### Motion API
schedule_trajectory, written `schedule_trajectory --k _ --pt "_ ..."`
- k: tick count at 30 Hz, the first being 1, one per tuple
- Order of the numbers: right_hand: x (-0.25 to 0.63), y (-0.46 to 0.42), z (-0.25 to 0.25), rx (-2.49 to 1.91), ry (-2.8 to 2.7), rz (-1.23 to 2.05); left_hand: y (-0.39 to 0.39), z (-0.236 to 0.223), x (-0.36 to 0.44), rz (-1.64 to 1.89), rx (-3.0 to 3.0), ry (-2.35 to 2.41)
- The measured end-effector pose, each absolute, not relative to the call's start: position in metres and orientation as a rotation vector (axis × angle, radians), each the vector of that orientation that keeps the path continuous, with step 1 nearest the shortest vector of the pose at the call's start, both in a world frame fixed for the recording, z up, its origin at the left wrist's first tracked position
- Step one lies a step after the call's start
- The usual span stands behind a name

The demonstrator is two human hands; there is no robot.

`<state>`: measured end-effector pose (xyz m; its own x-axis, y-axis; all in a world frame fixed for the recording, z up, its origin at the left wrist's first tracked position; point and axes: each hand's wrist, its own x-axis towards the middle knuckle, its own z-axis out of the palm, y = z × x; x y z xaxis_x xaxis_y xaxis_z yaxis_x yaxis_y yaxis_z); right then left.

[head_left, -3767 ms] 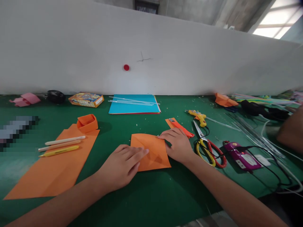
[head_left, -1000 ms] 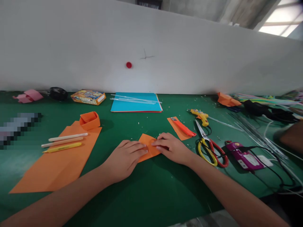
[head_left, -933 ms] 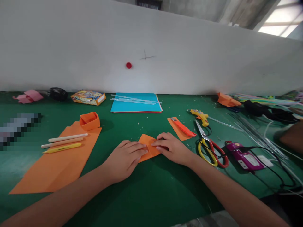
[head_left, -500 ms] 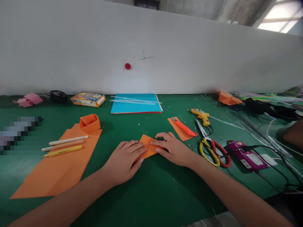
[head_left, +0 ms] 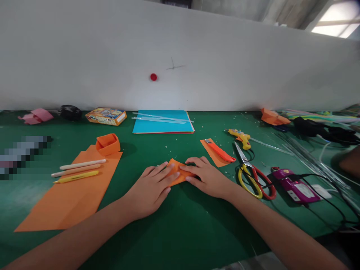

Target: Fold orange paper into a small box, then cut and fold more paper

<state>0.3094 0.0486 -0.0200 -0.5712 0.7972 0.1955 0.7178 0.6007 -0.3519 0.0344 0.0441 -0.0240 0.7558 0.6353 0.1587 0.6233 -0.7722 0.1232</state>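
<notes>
A small folded piece of orange paper point(head_left: 176, 164) lies on the green table in front of me. My left hand point(head_left: 150, 189) rests flat over its left side, with the fingers stretched out and pressing on it. At the paper's right edge, my right hand point(head_left: 206, 178) has bent fingers closed on it, thumb below and fingertips on top. Part of the paper is covered by both hands. To the right lies an orange utility knife point(head_left: 221, 150) on an orange paper strip point(head_left: 209, 149).
Scissors point(head_left: 249, 172), a yellow glue gun point(head_left: 240, 138) and a purple power strip point(head_left: 295, 185) with cables lie to the right. Pens point(head_left: 77, 176) and a folded orange paper ring point(head_left: 108, 144) rest on a large orange sheet point(head_left: 75, 206). Blue sheets point(head_left: 161, 125) lie behind.
My left fingers have spread and slid further right and up over the folded orange paper. My right hand stays at its edge. The view has shifted slightly.
</notes>
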Motion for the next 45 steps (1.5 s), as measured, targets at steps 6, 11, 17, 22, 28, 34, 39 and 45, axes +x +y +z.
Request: schedule_trajectory --k 6,11,17,22,28,34,39,45 --pt "0.308 0.049 -0.020 -1.243 -2.518 0.321 0.047 -0.031 0.033 0.249 2.915 0.969" --pt "0.304 0.049 -0.020 -1.191 -2.642 0.220 0.047 -0.039 0.033 0.309 2.961 0.968" --pt "0.301 0.048 -0.019 -1.208 -2.708 0.247 0.047 -0.038 0.033 0.263 2.967 0.960" --pt "0.299 0.046 -0.017 -1.185 -2.749 0.222 0.049 -0.040 0.031 0.293 2.951 0.927" --pt "0.297 0.046 -0.014 -1.198 -2.786 0.173 0.049 -0.038 0.033 0.289 2.947 0.922" --pt "0.283 0.040 -0.014 -1.257 -2.738 0.153 0.047 -0.035 0.035 0.235 2.963 0.930" --pt "0.274 0.039 -0.017 -1.222 -2.753 0.245 0.047 -0.035 0.036 0.237 2.973 0.935" --pt "0.274 0.038 -0.016 -1.264 -2.733 0.288 0.045 -0.038 0.034 0.213 3.009 0.947"
